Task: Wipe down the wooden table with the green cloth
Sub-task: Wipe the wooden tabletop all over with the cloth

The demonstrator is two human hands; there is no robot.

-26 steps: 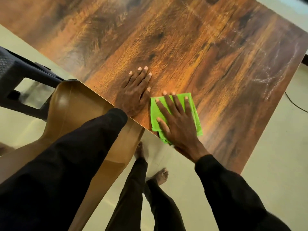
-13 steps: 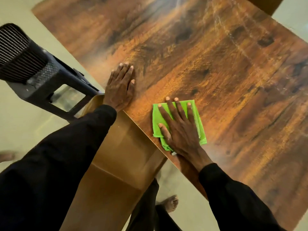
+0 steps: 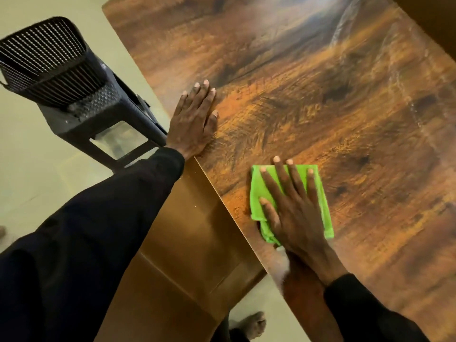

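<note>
The wooden table (image 3: 333,99) fills the upper right of the head view, dark brown with orange grain and pale streaks toward the far right. A folded green cloth (image 3: 320,193) lies flat near the table's near edge. My right hand (image 3: 293,213) presses down on the cloth with fingers spread, covering most of it. My left hand (image 3: 195,119) rests palm down on the bare wood at the table's left edge, fingers together, holding nothing.
A black plastic stool (image 3: 81,95) with a perforated seat stands on the pale floor left of the table. A brown panel of the table's side (image 3: 192,255) drops below the near edge. My bare foot (image 3: 249,324) shows on the floor beneath.
The view has shifted along the table toward the stool. My right hand has slid the cloth a little along the near edge. My left hand stays flat on the wood.
</note>
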